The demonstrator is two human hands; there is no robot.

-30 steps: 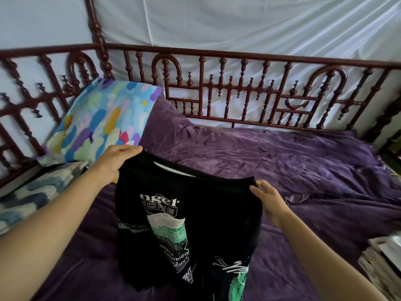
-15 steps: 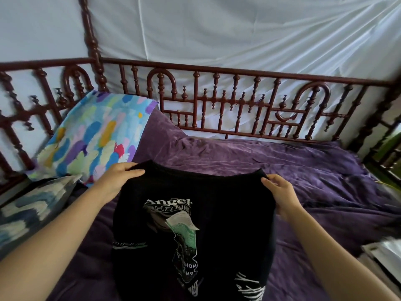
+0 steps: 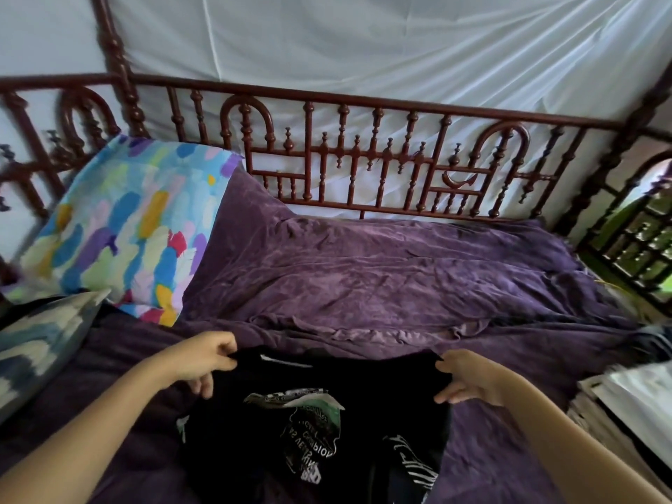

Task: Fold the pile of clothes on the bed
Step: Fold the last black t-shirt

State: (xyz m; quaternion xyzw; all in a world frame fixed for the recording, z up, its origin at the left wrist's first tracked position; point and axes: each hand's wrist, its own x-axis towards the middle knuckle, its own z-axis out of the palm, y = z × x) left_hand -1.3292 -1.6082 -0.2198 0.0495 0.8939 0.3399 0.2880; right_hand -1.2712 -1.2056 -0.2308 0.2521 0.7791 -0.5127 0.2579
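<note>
Folding has barely begun, by the look of it: a black T-shirt (image 3: pixel 320 423) with white and green print lies spread on the purple bedspread (image 3: pixel 381 271) at the near middle of the bed, its top edge taut between two hands. The left hand (image 3: pixel 203 358) is pinched shut on the shirt's left shoulder corner, thumb and forefinger together on the cloth, the other fingers curled below. The right hand (image 3: pixel 469 376) grips the right corner the same way. The shirt looks flat but not yet doubled over, so its sleeves and body are probably all still to fold.

No finished stack shows anywhere. A pile of unfolded clothes cannot be made out either; it may sit below the near edge of the view. A bright patterned pillow (image 3: pixel 123 227) leans at the far left against the carved wooden rail (image 3: pixel 363 154), with a blue and white cushion (image 3: pixel 40 343) nearer. Blurred papers or cloth (image 3: pixel 632 398) lie at the right edge. No basket, box or other container is visible.
</note>
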